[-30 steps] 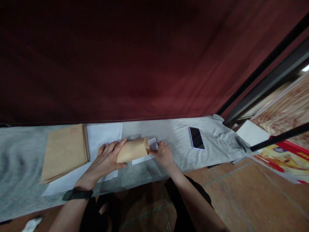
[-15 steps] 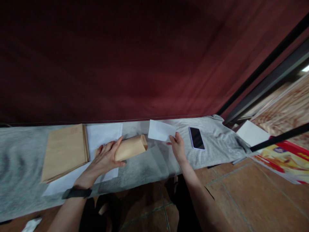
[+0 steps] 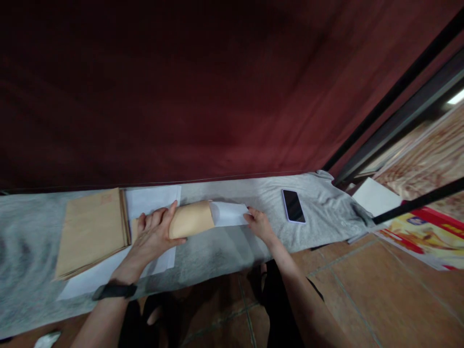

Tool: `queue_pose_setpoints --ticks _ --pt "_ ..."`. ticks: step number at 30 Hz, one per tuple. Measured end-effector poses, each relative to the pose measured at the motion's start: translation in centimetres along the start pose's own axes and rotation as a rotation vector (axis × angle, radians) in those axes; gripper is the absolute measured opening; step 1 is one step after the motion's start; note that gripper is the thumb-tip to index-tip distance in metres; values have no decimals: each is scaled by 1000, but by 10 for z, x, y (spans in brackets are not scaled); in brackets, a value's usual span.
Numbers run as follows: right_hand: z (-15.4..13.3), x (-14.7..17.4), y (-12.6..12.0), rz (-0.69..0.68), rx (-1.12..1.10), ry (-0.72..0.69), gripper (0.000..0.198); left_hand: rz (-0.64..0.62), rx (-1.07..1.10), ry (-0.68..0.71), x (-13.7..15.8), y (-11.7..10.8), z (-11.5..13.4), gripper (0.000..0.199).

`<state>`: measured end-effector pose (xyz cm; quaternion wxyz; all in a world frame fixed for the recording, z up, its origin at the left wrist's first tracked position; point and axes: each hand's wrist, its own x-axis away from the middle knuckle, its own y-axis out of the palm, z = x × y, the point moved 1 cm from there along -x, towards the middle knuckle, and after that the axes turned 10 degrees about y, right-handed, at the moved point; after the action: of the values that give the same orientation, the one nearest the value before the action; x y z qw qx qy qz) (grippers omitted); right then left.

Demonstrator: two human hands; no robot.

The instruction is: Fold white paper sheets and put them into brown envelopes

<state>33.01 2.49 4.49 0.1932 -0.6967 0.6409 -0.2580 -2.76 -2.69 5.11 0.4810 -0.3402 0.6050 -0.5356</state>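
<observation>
Paper [image 3: 229,214] in right fingers [image 3: 255,213] meets brown envelope [image 3: 192,219].

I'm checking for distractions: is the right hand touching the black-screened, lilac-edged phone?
No, the right hand holds the white rectangular paper; the phone lies apart on grey cloth.

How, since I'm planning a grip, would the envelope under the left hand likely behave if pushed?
Likely flexible: the envelope bows under the left hand. Probably light, as it looks like thin paper. Its curved mouth might buckle if pushed.
</observation>
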Motion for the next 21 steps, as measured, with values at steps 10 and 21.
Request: queue_pose_setpoints --ticks 10,21 --pt "-7 5 29 -109 -214 -32 25 30 77 113 -7 2 18 113" --pt "-8 6 59 -267 -783 275 36 -15 205 138 -13 9 28 121"
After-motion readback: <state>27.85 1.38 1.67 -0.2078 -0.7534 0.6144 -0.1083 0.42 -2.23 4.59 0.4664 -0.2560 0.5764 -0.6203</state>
